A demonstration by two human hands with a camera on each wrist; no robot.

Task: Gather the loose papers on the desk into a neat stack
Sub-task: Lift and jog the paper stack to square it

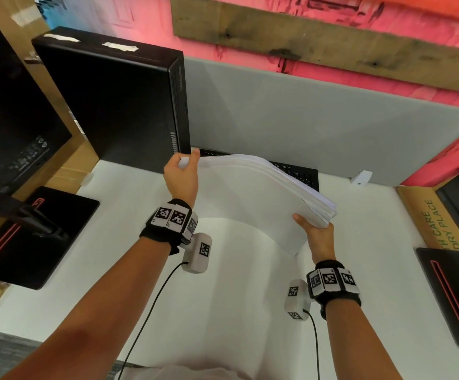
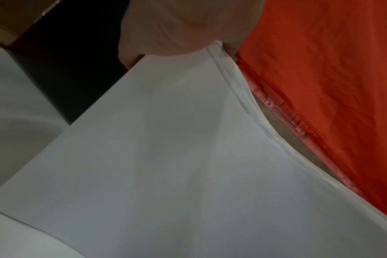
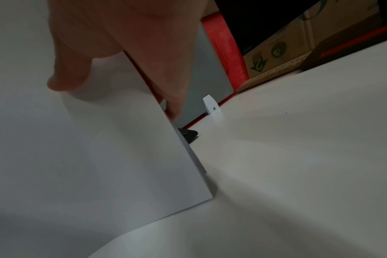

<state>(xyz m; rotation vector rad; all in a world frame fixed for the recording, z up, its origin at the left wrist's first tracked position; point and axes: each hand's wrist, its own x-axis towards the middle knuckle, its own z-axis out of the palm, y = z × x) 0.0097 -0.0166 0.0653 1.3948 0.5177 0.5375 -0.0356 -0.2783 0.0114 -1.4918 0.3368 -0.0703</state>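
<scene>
A thick stack of white papers [image 1: 253,193] hangs in the air above the white desk [image 1: 250,311], bowed between both hands. My left hand [image 1: 184,167] pinches its far left corner beside the black computer case. My right hand [image 1: 317,234] grips the near right edge, thumb on the facing sheet. In the left wrist view the papers [image 2: 166,165] fill the frame below my left hand [image 2: 177,29]. The right wrist view shows my thumb [image 3: 64,76] pressing the papers [image 3: 99,157], whose lower corner hangs close over the desk [image 3: 298,157].
A black computer case [image 1: 118,105] stands at the back left, a black keyboard [image 1: 302,174] behind the papers against the grey divider [image 1: 318,127]. Monitor bases [image 1: 31,237] [image 1: 453,300] sit at left and right. A cardboard box [image 1: 431,218] lies at the right.
</scene>
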